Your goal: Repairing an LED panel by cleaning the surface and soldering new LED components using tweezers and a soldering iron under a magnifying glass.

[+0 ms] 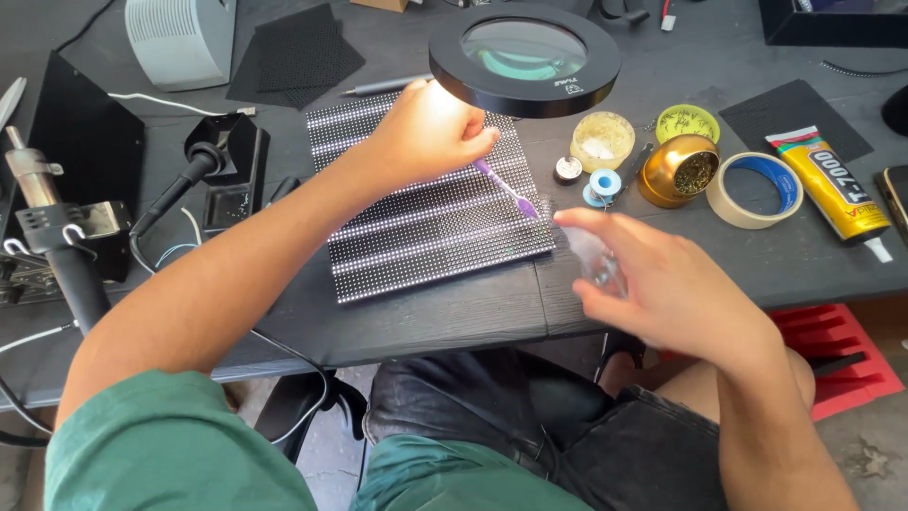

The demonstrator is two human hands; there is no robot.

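My left hand [430, 132] is closed around the handle of a purple brush [506, 189], whose head rests near the right edge of a black panel studded with rows of small white dots [426, 222]. My right hand [653, 274] is blurred at the table's front edge, just right of the panel; it grips a small clear container [598, 260]. A round black magnifier lamp [525, 57] hangs above the panel's far edge, over my left hand.
Right of the panel lie a small solder spool [567, 169], a blue spool [602, 183], a clear jar [602, 140], a gold tip-cleaner pot [678, 169], a tape roll [754, 189] and a yellow glue tube [837, 185]. A soldering iron stand [222, 156] and hot-air handle [57, 237] stand left.
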